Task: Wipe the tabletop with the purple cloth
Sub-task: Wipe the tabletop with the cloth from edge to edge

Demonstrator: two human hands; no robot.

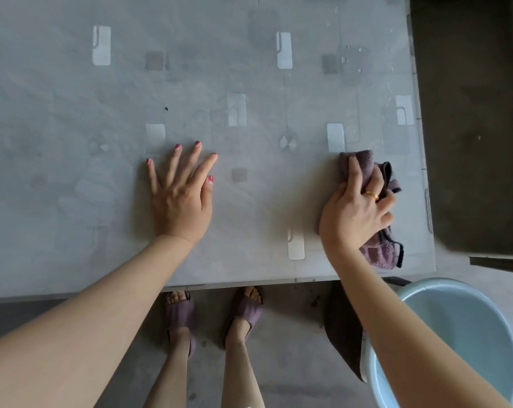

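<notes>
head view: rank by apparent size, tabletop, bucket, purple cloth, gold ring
1. tabletop
2. bucket, cut off by the frame and nearer the camera, so only its apparent size counts
3. purple cloth, partly hidden under the right hand
4. gold ring

Right hand (356, 212) gripping bunched purple cloth (367, 169) on grey tabletop (72, 142), left hand (181, 195) flat, fingers spread.
</notes>
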